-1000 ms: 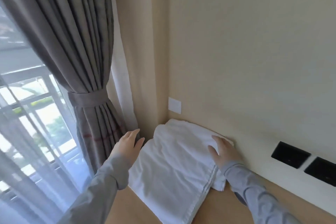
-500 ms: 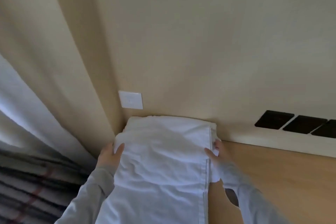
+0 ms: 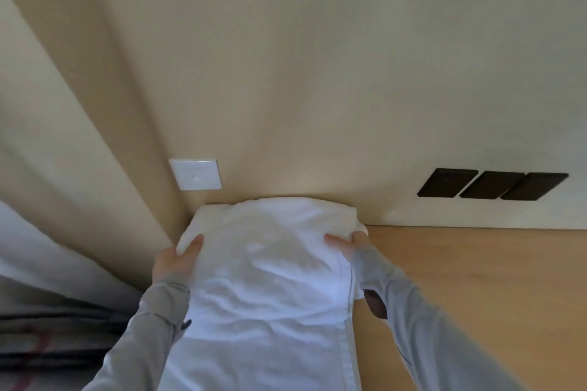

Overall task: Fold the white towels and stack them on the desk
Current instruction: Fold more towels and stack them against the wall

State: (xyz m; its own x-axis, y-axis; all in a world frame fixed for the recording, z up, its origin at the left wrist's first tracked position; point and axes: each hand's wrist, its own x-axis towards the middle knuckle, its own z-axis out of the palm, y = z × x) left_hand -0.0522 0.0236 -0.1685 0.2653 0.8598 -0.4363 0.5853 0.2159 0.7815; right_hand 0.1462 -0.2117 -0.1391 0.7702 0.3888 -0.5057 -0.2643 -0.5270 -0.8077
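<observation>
Head view: white towel (image 3: 270, 267) on desk (image 3: 476, 279) corner, far end against wall (image 3: 317, 89), long axis running toward the person; left hand (image 3: 173, 263) and right hand (image 3: 352, 246) grip its opposite sides, equally near.

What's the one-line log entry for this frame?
towel: on desk, far end by wall | left hand: grips left edge | right hand: grips right edge

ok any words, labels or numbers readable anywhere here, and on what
None can be read. The white square wall plate shows only a small blurred mark, the three black rectangular wall panels look blank, and the white cloth towel on the light wooden desk shows no label.
</observation>
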